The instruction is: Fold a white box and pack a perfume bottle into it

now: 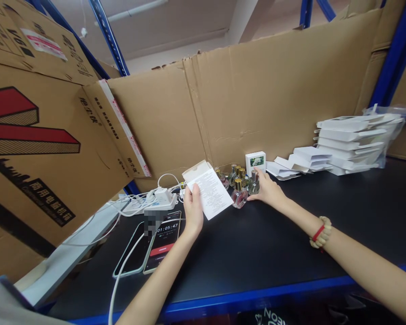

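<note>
My left hand (193,208) is closed on a small white carton (214,193) with printed text on its face and its top flap raised. At the back of the black surface, my right hand (268,188) has its thumb and fingers around a small glass perfume bottle (254,184) with a silvery cap. Just left of it stands a pinkish perfume bottle (239,197) with a gold cap. Several more gold-capped bottles (235,174) cluster behind, partly hidden by the carton. A closed white box (256,161) with a flower picture stands behind my right hand.
Flattened white cartons (307,160) lie at the right, beside a tall stack of them (353,142). Two phones (162,241) and a power strip (160,201) with white cables occupy the left. A cardboard sheet (257,95) walls the back; a large cardboard box (54,180) stands left.
</note>
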The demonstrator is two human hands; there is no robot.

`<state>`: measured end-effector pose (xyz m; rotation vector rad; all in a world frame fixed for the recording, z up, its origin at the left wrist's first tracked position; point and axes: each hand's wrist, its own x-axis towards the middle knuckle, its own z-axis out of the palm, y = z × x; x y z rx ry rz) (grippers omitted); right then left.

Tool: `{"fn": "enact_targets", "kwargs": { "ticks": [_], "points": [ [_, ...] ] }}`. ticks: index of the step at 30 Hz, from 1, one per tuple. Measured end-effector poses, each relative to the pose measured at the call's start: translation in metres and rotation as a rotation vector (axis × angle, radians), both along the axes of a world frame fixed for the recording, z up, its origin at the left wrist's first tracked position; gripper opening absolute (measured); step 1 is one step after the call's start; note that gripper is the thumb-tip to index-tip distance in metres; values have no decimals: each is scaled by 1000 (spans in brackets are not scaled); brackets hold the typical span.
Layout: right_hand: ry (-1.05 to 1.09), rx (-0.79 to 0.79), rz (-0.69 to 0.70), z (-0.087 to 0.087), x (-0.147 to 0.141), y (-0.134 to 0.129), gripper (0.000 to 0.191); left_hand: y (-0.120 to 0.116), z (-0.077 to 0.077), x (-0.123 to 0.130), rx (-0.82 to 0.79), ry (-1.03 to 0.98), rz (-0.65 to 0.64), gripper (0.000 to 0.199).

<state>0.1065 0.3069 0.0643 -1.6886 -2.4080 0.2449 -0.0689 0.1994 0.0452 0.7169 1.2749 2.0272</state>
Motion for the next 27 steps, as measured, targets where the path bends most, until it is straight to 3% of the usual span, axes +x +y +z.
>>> {"fn": "enact_targets", "kwargs": {
  "ticks": [3, 6, 10, 14, 27],
  "points": [
    [90, -40, -37, -4, 0, 2, 88, 0, 0, 0, -8, 10, -5, 26],
    [221, -203, -85, -1, -1, 1, 83, 3, -9, -3, 30, 71, -26, 29],
    [266, -282, -51, 3, -2, -1, 75, 7, -31, -10, 340, 291, -87, 20],
    [190, -196, -14, 0, -2, 1, 66, 9, -39, -13, 399, 336, -115, 49],
    [139, -51, 54, -3, 2, 2, 51, 8, -34, -10, 391, 384, -105, 46]
  ]
}}
